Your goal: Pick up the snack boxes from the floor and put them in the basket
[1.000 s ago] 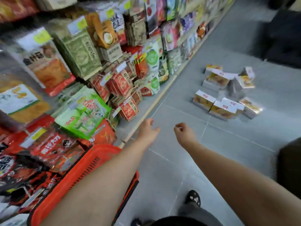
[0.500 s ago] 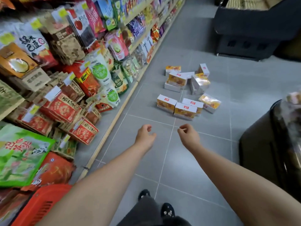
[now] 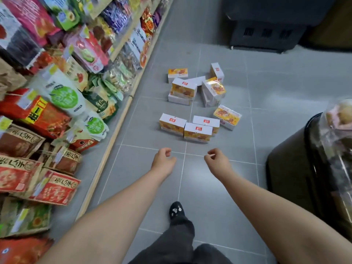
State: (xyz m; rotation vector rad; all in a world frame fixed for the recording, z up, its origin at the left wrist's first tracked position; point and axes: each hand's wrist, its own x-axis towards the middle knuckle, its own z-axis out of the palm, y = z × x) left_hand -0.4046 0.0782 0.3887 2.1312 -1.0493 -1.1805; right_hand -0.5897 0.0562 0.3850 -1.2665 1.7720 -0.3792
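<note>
Both hands have drawn nearer the boxes (image 3: 198, 128) since half a second ago, and the red basket has slipped out of view. Now the left hand (image 3: 162, 161) and the right hand (image 3: 217, 161) reach forward side by side, apart from each other. Their fingers (image 3: 167, 151) are loosely curled and hold nothing. The boxes lie scattered on the floor (image 3: 209, 187) just ahead of the fingers, untouched, the nearest one in line with the gap between the hands. Stocked shelves (image 3: 57, 103) run along the left.

Soft, even indoor light; faint shadows; snack boxes (image 3: 198, 130) sharp; shelf packets (image 3: 43, 119) blurred, edges warped
</note>
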